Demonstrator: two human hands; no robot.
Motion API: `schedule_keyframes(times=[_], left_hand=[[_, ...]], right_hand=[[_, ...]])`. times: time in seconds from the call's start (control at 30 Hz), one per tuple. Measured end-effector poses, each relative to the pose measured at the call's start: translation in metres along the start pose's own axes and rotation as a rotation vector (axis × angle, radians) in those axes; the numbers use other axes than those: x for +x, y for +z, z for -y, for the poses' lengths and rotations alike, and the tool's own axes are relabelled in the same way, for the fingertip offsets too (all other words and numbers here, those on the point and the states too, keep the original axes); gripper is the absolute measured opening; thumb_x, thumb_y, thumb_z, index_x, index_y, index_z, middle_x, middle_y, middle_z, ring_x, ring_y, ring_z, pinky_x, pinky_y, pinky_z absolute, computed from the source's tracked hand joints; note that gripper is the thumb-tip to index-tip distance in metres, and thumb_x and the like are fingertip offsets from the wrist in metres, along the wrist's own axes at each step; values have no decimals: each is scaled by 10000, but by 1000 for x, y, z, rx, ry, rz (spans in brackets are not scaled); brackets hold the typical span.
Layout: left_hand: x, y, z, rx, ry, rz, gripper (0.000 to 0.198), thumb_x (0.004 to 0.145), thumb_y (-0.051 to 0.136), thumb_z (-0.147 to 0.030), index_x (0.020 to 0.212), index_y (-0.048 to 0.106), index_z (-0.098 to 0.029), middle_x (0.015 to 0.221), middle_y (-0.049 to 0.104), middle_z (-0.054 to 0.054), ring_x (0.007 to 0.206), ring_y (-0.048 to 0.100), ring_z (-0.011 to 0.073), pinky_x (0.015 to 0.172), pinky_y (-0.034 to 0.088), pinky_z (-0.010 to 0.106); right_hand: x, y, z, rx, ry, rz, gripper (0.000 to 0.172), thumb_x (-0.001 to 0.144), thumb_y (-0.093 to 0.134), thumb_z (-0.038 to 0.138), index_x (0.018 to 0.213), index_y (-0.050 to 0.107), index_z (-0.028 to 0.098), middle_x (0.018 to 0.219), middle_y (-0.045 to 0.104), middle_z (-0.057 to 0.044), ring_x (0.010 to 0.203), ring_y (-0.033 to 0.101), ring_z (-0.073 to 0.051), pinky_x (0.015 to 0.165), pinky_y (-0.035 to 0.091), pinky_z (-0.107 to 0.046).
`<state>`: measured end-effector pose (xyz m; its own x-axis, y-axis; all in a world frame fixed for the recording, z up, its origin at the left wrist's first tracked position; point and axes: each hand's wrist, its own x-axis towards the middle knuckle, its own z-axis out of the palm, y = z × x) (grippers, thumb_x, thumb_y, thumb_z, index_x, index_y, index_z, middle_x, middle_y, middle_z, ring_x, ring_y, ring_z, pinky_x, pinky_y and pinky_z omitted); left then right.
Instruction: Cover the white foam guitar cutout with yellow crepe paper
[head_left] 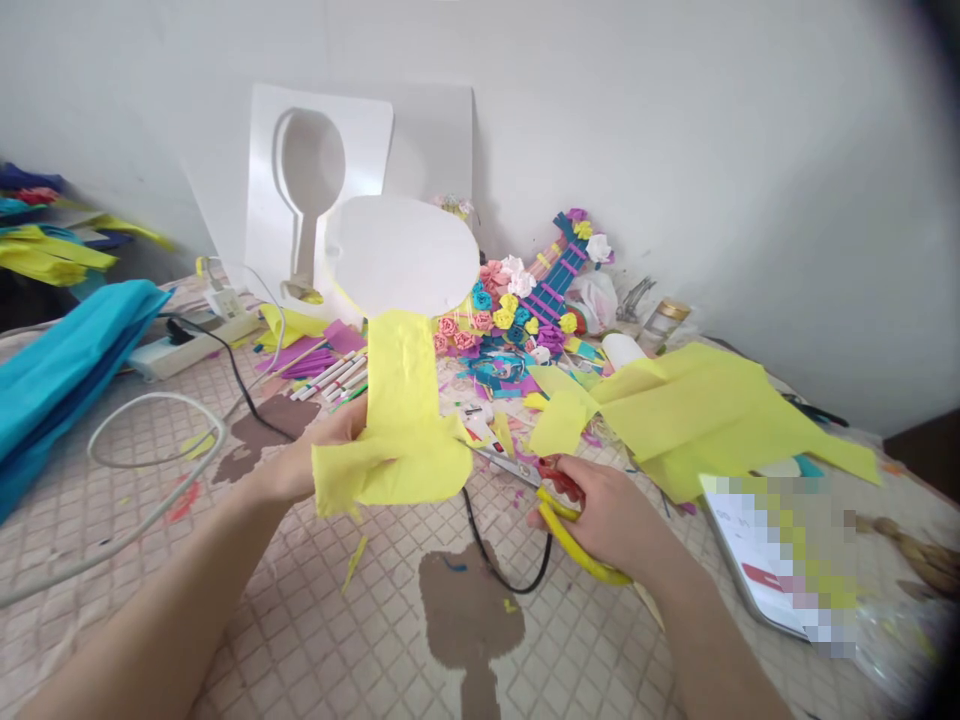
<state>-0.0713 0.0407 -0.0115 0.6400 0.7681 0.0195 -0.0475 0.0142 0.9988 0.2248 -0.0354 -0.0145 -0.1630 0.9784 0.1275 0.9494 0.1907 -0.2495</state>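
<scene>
A white paddle-shaped foam board cutout (405, 255) stands upright in my left hand (339, 440). Yellow crepe paper (402, 375) covers its handle and flares out loosely at the bottom. My left fingers are mostly hidden behind the handle and paper, closed round it. In my right hand (604, 505) is a pair of scissors (581, 550) with yellow handles. The blades point left, their tips at the right edge of the loose yellow paper; whether they are cutting into it I cannot tell.
Larger yellow crepe sheets (697, 410) and a phone (757, 570) lie at right. Behind are a flower-decorated guitar shape (559, 280), markers (330, 378) and a white board with a paddle-shaped opening (367, 140). Blue crepe paper (67, 360), a power strip (187, 345) and cables occupy the left.
</scene>
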Motion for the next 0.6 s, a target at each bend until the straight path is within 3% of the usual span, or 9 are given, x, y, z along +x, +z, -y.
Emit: schedule_keyframes(times=[0.13,0.3,0.43,0.6], left_hand=[[-1,1,0,-53,-22,-6,640,712,648,-207,1277,348,-214,1125,595,105,924,590,226,651,479,234],[-1,0,-1,-78,-72,-19,559,702,657,-212,1210,425,-187,1137,589,106,832,603,179,657,481,237],[-2,2,-4,-88,-93,-15,532,689,668,-215,1174,450,-190,1206,546,111,851,604,187,652,482,240],[1,9,-6,-62,-85,38,470,686,671,-278,1107,512,-141,984,659,111,804,622,204,639,481,257]], right_hand=[[-1,1,0,-35,-37,-17,303,701,548,424,861,582,168,745,626,-64,652,575,-201,576,407,-291],[0,2,-1,-43,-60,-63,298,702,551,424,856,577,171,833,642,-63,722,594,-212,619,424,-300],[0,0,-1,-55,-35,-37,312,699,557,461,838,586,184,808,640,-40,696,589,-205,603,418,-300],[-1,-2,0,-56,8,34,411,678,573,553,862,577,185,761,623,-35,654,573,-196,574,408,-290]])
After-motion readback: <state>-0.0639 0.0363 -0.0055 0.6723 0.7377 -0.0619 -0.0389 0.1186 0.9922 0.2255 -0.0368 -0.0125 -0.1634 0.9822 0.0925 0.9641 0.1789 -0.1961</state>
